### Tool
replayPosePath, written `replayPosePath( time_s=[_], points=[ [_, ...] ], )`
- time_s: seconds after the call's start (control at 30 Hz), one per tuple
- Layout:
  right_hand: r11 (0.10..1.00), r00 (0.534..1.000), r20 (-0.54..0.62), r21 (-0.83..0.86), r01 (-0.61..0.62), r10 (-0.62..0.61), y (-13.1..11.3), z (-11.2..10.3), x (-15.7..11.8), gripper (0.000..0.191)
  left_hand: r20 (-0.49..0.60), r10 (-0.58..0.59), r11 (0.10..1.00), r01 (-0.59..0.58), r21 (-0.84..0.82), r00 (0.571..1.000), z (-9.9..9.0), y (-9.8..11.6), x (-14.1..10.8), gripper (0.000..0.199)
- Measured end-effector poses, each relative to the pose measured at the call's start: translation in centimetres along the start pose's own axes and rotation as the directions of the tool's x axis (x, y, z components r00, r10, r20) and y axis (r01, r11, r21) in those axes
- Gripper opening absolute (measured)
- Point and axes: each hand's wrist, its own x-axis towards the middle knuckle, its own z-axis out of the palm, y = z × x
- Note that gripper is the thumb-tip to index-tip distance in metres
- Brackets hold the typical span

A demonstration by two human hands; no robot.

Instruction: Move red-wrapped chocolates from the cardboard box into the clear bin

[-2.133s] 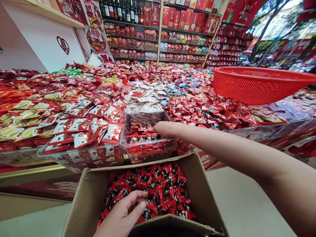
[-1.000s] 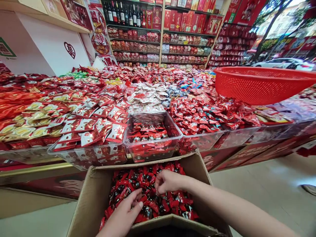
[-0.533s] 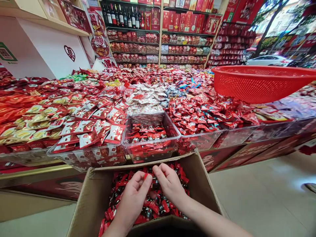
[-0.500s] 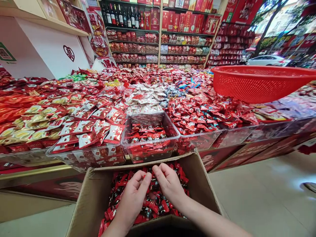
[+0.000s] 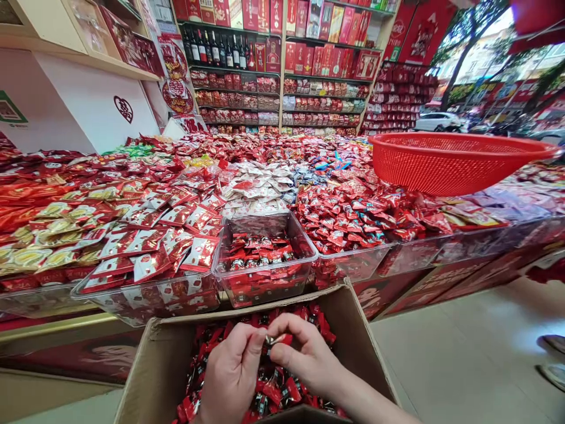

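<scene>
Both hands meet over an open cardboard box (image 5: 139, 371) heaped with red and black wrapped candies (image 5: 269, 391). One small red-wrapped candy (image 5: 281, 340) is between my fingers. My left hand (image 5: 232, 371) pinches its left end between thumb and forefinger. Around its right side, my right hand (image 5: 309, 356) curls thumb and forefinger; the exact contact there is partly hidden. Just beyond the box stands a clear plastic bin (image 5: 265, 271), partly filled with similar red and black candies.
Bins of red-and-white packets (image 5: 152, 262) lie to the left, red candies (image 5: 344, 218) to the right. A red plastic basket (image 5: 441, 165) rests on the goods at right. Stocked shelves (image 5: 282, 76) line the back; tiled floor (image 5: 441, 347) shows at right.
My right forefinger has arched and the thumb dropped apart from it, exposing the red candy between the hands. My left hand has turned slightly. The camera view has tilted up a little.
</scene>
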Motion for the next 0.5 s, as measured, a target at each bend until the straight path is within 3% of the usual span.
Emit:
replayPosePath(
  time_s=[0.1,0.17,0.2,0.27,0.33,0.37,0.43,0.5],
  points=[
    [1.000,1.000,-0.021,-0.013,0.018,-0.019,-0.7,-0.1,-0.3,0.018,-0.046,-0.020,0.999,0.018,-0.036,0.999,-0.6,0.4,-0.4,0.021],
    [0.991,0.993,-0.026,-0.071,0.116,-0.118,-1.3,-0.1,-0.3,0.013,-0.035,-0.185,0.966,0.175,-0.191,0.982,-0.7,1.1,-0.6,0.025],
    [0.973,0.981,-0.005,-0.124,0.192,-0.195,-1.6,-0.1,-0.2,0.010,0.041,-0.297,0.906,0.295,-0.302,0.954,-0.7,1.4,-0.6,0.030],
    [0.905,0.936,0.074,-0.239,0.351,-0.343,-2.2,-0.3,-0.1,0.004,0.320,-0.442,0.679,0.546,-0.491,0.838,-0.9,1.9,-0.5,0.043],
    [0.834,0.889,0.174,-0.309,0.457,-0.423,-2.8,-0.6,0.1,0.011,0.569,-0.459,0.424,0.731,-0.535,0.682,-1.3,2.2,-0.3,0.047],
    [0.812,0.872,0.217,-0.319,0.489,-0.440,-3.0,-0.8,0.2,0.015,0.637,-0.446,0.340,0.777,-0.529,0.629,-1.5,2.4,-0.2,0.045],
    [0.788,0.846,0.264,-0.313,0.530,-0.464,-3.2,-1.1,0.4,0.020,0.674,-0.427,0.282,0.797,-0.534,0.603,-1.9,2.6,0.1,0.046],
    [0.808,0.859,0.227,-0.295,0.510,-0.459,-3.2,-1.3,0.4,0.020,0.635,-0.429,0.319,0.765,-0.559,0.643,-2.2,2.8,0.3,0.056]
  ],
)
